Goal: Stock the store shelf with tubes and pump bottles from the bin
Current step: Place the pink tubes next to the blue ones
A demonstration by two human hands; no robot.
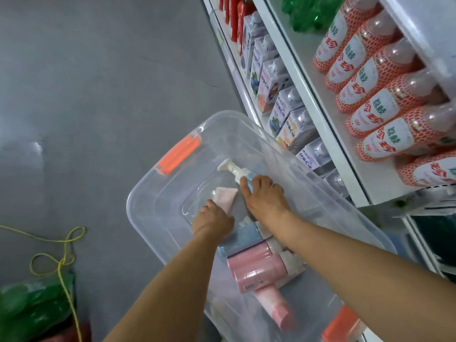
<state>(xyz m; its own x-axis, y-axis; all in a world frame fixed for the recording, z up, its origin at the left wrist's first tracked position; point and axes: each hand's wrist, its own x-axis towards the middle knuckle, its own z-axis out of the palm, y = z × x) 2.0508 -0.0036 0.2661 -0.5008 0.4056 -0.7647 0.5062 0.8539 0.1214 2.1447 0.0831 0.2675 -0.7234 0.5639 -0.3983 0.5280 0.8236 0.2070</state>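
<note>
Inside the clear bin (158,213) beside the shelf (308,95), the left hand (212,222) holds a pink tube (225,196) while the right hand (265,195) fingers wrap a blue pump bottle (238,172).

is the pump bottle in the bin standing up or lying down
Lying down: the pump bottle lies on its side in the bin, pump head pointing away, gripped by the right hand.
</note>
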